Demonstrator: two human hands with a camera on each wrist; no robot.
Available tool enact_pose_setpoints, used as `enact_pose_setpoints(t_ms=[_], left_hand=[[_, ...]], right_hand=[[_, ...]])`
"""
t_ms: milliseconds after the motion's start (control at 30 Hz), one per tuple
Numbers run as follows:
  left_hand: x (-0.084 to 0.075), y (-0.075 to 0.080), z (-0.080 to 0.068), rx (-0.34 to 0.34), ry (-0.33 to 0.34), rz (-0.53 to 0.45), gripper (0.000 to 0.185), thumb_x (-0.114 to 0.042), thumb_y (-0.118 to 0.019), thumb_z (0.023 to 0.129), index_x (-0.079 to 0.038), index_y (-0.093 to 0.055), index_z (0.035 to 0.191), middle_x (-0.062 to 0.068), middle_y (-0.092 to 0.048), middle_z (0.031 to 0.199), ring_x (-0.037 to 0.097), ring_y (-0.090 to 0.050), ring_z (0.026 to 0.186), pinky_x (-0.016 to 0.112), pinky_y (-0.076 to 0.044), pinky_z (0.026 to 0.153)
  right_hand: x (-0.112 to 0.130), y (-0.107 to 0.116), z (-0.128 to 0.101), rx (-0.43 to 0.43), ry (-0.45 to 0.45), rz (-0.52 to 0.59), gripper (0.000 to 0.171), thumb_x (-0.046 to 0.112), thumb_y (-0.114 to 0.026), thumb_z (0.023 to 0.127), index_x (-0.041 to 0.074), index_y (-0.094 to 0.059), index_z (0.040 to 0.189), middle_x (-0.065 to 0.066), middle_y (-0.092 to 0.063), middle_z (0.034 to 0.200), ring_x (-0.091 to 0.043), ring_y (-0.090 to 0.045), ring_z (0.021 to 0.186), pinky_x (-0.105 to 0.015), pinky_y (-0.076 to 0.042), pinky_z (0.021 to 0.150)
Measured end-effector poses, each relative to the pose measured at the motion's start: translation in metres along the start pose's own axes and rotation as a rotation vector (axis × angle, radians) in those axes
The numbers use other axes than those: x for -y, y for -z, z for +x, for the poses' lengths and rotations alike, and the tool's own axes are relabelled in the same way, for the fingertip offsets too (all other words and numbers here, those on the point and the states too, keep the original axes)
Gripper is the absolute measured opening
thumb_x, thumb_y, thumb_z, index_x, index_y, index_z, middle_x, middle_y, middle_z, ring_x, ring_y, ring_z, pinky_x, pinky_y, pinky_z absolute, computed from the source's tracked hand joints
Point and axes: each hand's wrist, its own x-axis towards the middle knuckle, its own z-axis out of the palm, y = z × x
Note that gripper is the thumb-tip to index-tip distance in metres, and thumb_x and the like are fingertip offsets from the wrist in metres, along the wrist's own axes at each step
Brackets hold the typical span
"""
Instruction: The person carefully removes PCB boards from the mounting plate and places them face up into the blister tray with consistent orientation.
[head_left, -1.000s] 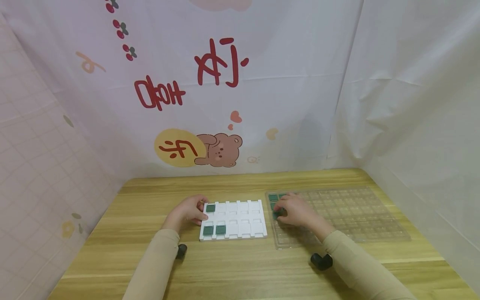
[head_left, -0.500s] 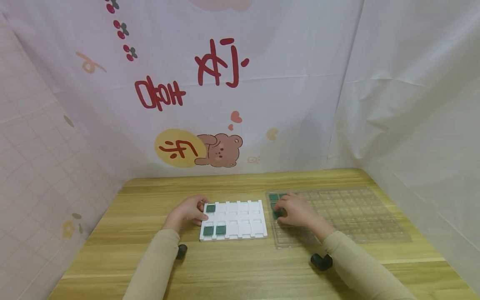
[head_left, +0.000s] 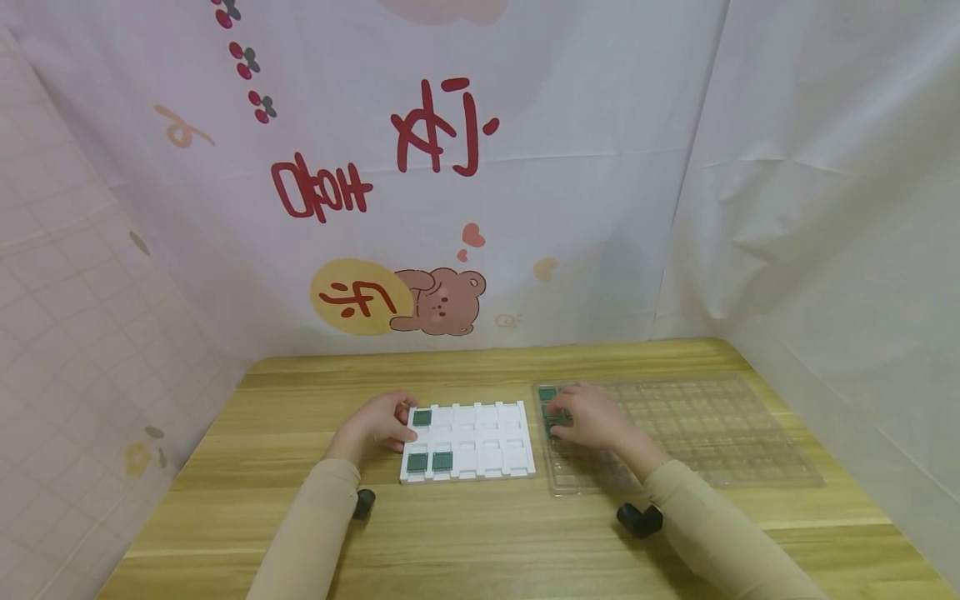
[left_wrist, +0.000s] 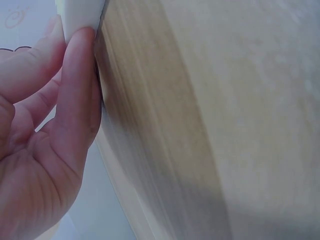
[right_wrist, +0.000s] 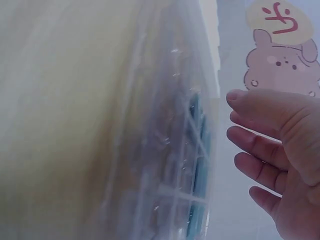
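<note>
Head view: two hands at work over two trays lying side by side on a wooden bench [head_left: 487,533]. Left hand [head_left: 378,423] rests at the left edge of the white tray [head_left: 487,454]; in the left wrist view its fingers [left_wrist: 75,100] lie straight and relaxed against the tray's corner [left_wrist: 82,12], pressing rather than gripping, a placing that appears to steady the tray. Three green chips show in the white tray, one in the far-left pocket [head_left: 422,417] and two in the near-left pockets [head_left: 430,461]; the other pockets are bare. Right hand [head_left: 588,417] lies over the far-left corner of the clear blister tray [head_left: 720,433], where green chips [head_left: 547,393] sit in the pockets just beside the fingertips. In the right wrist view the fingers [right_wrist: 260,142] are gently curved and spread, close above the green-filled pockets [right_wrist: 197,150]; nothing shows between them, so they appear to hold nothing, though contact with a chip cannot be told.

Edges and room: the two trays lie near each other with a narrow strip of bench between them. The clear tray's right end lies near the draped sheet [head_left: 840,250] that bounds the bench on that side. Bare bench lies in front of both trays, where the sleeved forearms rest and a small dark wrist mount [head_left: 640,519] sits under each arm.
</note>
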Motion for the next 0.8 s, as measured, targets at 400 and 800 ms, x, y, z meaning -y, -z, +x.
enact_pose_setpoints(t_ms=[400, 800], left_hand=[[0.001, -0.001, 0.002, -0.002, 0.000, -0.007, 0.052, 0.009, -0.077, 0.079, -0.002, -0.056, 0.125, 0.016, -0.049, 0.098, 0.023, -0.055, 0.080, 0.032, -0.059, 0.062], [0.000, 0.000, -0.001, 0.002, 0.003, 0.001, 0.054, 0.007, -0.078, 0.079, -0.002, -0.056, 0.127, 0.016, -0.049, 0.098, 0.024, -0.054, 0.081, 0.032, -0.059, 0.063]], right_hand=[[0.009, 0.010, 0.008, -0.064, 0.021, 0.082, 0.018, 0.016, -0.079, 0.084, 0.009, -0.074, 0.100, 0.000, -0.071, 0.093, -0.019, -0.066, 0.085, -0.044, -0.053, 0.079], [0.028, 0.012, 0.019, -0.225, 0.049, 0.221, 0.019, 0.013, -0.077, 0.085, 0.007, -0.073, 0.103, 0.000, -0.071, 0.094, -0.019, -0.065, 0.089, -0.041, -0.053, 0.080]])
